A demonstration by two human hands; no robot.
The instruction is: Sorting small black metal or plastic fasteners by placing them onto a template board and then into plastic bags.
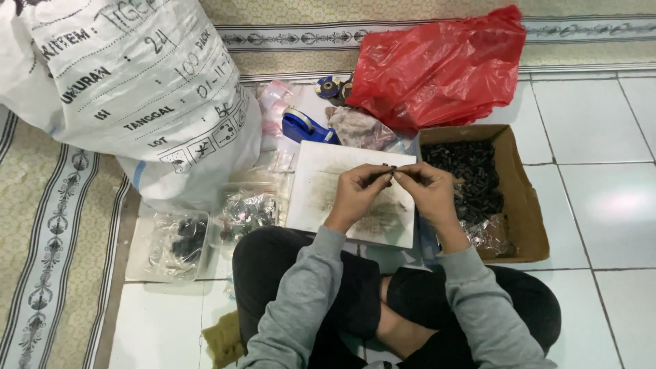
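A board (321,179) lies on the floor before the seated person. Right of it sits a box (523,198) with small parts (471,179) in it. Behind both lie a bag (441,65) and a tape dispenser (304,127). A sack (130,89) stands left, with two trays (171,244) before it.

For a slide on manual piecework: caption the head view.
Seated on a tiled floor, left hand and right hand pinch a small dark part above a white board, beside a cardboard box of dark parts.

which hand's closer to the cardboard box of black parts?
Right. The right hand is beside the cardboard box, close to its near-side edge; the left hand is farther off, over the white board.
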